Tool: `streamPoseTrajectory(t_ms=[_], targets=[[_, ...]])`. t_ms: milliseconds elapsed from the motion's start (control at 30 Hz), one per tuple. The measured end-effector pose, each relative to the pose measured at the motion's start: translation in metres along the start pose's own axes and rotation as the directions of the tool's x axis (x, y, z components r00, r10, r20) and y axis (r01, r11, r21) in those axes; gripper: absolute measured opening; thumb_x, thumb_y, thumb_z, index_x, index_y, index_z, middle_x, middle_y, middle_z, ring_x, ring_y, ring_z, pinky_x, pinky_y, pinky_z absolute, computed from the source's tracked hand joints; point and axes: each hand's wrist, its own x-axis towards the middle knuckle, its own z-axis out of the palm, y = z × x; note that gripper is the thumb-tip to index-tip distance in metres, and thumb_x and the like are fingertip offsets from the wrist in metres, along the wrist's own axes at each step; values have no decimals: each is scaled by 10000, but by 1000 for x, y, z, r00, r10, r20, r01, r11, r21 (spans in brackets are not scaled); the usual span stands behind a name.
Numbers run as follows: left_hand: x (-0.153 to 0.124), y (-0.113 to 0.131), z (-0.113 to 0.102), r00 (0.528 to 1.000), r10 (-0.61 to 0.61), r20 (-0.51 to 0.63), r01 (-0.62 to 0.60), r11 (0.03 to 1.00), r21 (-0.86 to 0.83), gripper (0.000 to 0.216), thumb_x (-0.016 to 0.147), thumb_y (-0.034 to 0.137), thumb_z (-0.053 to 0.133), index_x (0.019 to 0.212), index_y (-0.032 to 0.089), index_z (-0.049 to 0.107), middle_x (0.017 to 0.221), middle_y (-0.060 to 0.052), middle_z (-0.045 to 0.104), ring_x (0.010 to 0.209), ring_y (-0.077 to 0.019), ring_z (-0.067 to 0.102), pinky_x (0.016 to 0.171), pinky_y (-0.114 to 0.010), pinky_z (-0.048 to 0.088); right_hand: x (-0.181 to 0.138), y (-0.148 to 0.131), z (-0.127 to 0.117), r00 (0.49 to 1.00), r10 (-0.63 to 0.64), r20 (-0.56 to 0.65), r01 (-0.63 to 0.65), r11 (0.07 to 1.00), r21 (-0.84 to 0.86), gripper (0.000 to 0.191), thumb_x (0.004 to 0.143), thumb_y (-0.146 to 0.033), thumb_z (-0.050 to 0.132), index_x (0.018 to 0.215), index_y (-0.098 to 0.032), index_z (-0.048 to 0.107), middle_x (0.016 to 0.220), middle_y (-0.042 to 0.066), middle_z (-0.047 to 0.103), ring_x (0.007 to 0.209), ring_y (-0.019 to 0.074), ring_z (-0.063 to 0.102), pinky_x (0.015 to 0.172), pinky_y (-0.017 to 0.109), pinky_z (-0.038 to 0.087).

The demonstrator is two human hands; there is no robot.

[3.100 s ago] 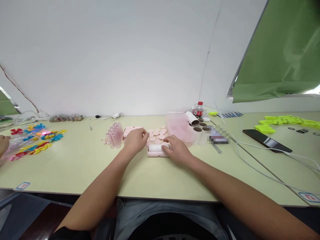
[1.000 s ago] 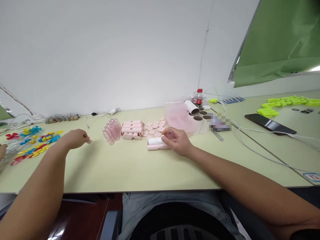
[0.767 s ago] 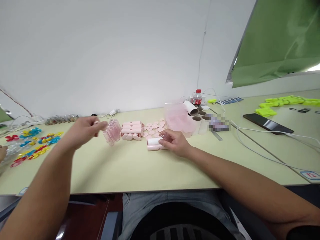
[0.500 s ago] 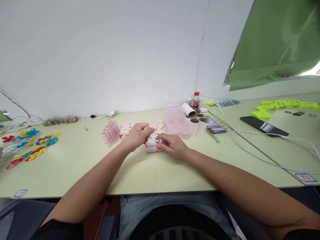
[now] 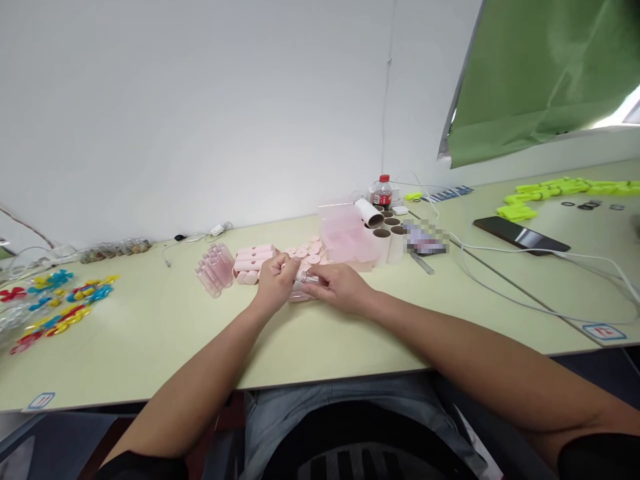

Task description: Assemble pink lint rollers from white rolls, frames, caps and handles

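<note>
My right hand is closed around a small clear tube, its mouth facing left. My left hand is pinched at that mouth on something small and pale, mostly covered by the fingers. Under both hands sits a low pinkish box, partly hidden. Just behind them lie scattered pale pink discs. To the left is a pink box of rolled pieces, and beyond it stands a cluster of clear pink-tinted tubes.
Behind my right hand stands a translucent pink bin, beside white cardboard tubes and a red-capped bottle. A phone and white cable lie right. Colourful plastic pieces are at the left.
My left hand has come down to the tube's mouth. The tube in my right hand has turned from facing me to pointing left. The view has shifted slightly.
</note>
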Motion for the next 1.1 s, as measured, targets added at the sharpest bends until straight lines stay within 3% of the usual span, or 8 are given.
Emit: streamPoseTrajectory(t_ms=[300, 533, 800, 1100], targets=[[-3, -5, 5, 992, -116, 46, 118, 992, -36, 397, 790, 336, 575, 536, 190, 306, 467, 66, 363, 480, -77, 334, 515, -229, 301, -1, -2, 1, 999, 22, 35, -18, 993, -119, 325, 921, -479, 537, 876, -175, 643, 734, 33, 651, 645, 145, 515, 580, 246, 273], [-4, -2, 13, 977, -214, 2, 213, 971, -108, 372, 783, 295, 553, 550, 199, 279, 470, 71, 306, 466, -75, 302, 482, -225, 271, -3, -5, 2, 999, 30, 9, -27, 964, -265, 318, 939, -477, 519, 961, -183, 639, 871, 68, 707, 753, 186, 597, 598, 272, 280], [-8, 2, 17, 974, -190, -121, 193, 981, 17, 327, 754, 229, 540, 540, 197, 294, 514, 53, 306, 516, -90, 307, 491, -242, 270, -5, -6, 5, 999, 39, 8, -33, 925, -379, 302, 946, -460, 526, 1008, -181, 623, 921, 78, 707, 811, 203, 625, 592, 274, 291], [-5, 1, 20, 913, -407, -27, 394, 898, -197, 312, 731, 260, 583, 587, 203, 312, 493, 77, 298, 442, -63, 281, 432, -211, 227, -6, -3, 7, 999, 16, -28, -27, 903, -428, 297, 943, -448, 535, 1064, -195, 632, 927, 68, 711, 828, 209, 634, 595, 283, 306]])
